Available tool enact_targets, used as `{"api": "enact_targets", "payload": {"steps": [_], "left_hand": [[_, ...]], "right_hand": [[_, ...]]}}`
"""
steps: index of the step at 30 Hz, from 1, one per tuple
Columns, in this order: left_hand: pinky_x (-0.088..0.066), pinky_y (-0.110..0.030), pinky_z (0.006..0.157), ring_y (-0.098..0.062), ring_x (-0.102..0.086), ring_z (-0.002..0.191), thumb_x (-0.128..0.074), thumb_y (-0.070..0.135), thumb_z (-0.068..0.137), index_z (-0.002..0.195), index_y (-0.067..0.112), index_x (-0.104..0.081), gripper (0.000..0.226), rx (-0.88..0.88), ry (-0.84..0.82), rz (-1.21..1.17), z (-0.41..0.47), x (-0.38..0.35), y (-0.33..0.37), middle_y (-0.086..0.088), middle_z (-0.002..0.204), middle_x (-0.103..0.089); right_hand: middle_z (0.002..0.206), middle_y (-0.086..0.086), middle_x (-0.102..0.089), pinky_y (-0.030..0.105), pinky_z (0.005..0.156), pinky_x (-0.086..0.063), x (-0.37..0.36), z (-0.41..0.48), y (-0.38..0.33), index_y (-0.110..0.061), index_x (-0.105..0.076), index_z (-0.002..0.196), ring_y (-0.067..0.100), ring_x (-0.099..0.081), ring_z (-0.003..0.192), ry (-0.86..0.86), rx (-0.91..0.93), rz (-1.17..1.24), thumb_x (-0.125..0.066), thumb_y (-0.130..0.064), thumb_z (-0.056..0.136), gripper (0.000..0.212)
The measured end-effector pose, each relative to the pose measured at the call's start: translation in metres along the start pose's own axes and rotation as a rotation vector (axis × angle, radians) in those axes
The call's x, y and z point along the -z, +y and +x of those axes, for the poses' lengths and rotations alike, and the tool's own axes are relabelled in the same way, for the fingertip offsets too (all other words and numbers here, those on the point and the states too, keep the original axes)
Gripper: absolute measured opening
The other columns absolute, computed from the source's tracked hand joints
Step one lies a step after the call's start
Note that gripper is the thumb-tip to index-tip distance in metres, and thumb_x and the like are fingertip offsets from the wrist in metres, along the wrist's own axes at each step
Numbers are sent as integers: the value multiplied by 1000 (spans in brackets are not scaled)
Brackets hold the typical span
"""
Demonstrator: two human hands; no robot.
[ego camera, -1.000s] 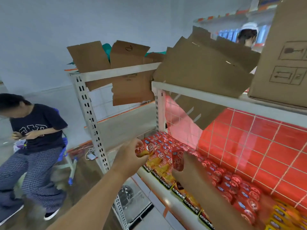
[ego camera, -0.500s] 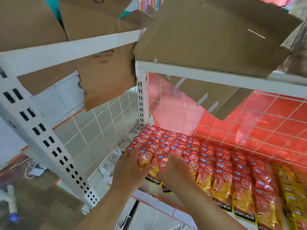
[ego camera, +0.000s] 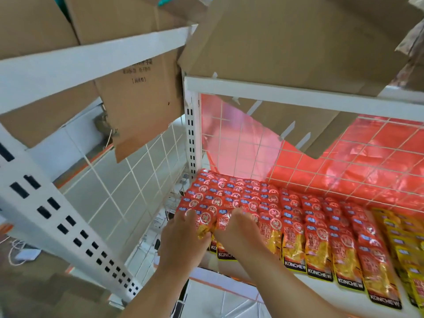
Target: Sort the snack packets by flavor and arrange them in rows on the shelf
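Red snack packets (ego camera: 270, 203) lie in overlapping rows on the white shelf (ego camera: 344, 292), filling its left and middle. Yellow packets (ego camera: 403, 244) form rows at the far right. My left hand (ego camera: 183, 235) and my right hand (ego camera: 238, 228) meet at the front left corner of the rows. Between them sits one red packet (ego camera: 205, 224), which my left hand grips by its lower edge with fingers on top. My right hand lies on the packets beside it, fingers curled down onto them; whether it grips one is hidden.
White perforated uprights (ego camera: 57, 214) and a wire grid panel (ego camera: 128, 187) stand to the left. Cardboard boxes (ego camera: 286, 47) with hanging flaps (ego camera: 142, 104) sit on the upper shelf just above. Red sheeting behind a wire grid (ego camera: 358, 161) backs the shelf.
The view has swung from the room and a seated person down onto the shelf. Both hands have moved in over the front left red packets, left hand carrying its packet there.
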State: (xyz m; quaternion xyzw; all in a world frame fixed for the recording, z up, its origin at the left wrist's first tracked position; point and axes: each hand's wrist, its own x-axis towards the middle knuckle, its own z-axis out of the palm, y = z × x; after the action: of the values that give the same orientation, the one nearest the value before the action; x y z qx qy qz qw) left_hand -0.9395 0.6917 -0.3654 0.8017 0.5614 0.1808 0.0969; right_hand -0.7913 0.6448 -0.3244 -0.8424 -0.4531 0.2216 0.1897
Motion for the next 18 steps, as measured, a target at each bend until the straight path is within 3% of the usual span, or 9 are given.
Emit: {"api": "enact_targets", "payload": {"steps": [5, 11, 18], "left_hand": [[-59, -35, 87, -19, -64, 112, -60, 71, 84, 130, 28, -44, 65, -44, 0, 20, 1, -6, -6, 0, 132, -58], [-60, -37, 86, -22, -65, 113, -69, 69, 81, 126, 28, -49, 64, -117, 35, 7, -2, -12, -15, -1, 132, -60], [-61, -38, 80, -23, -67, 106, -72, 68, 80, 118, 27, -51, 60, -135, 56, -5, -3, -18, -19, -2, 126, -62]], "right_hand": [[115, 11, -54, 39, 85, -57, -1, -1, -7, -10, -46, 123, 28, -59, 102, -10, -22, -56, -69, -55, 83, 64], [107, 7, -57, 31, 76, -51, -5, 3, -13, -11, -47, 118, 24, -56, 94, -35, -96, -68, -66, -33, 87, 42], [100, 0, -58, 27, 69, -43, -12, 8, -8, -12, -51, 120, 20, -57, 90, -48, -117, -96, -65, -29, 89, 38]]}}
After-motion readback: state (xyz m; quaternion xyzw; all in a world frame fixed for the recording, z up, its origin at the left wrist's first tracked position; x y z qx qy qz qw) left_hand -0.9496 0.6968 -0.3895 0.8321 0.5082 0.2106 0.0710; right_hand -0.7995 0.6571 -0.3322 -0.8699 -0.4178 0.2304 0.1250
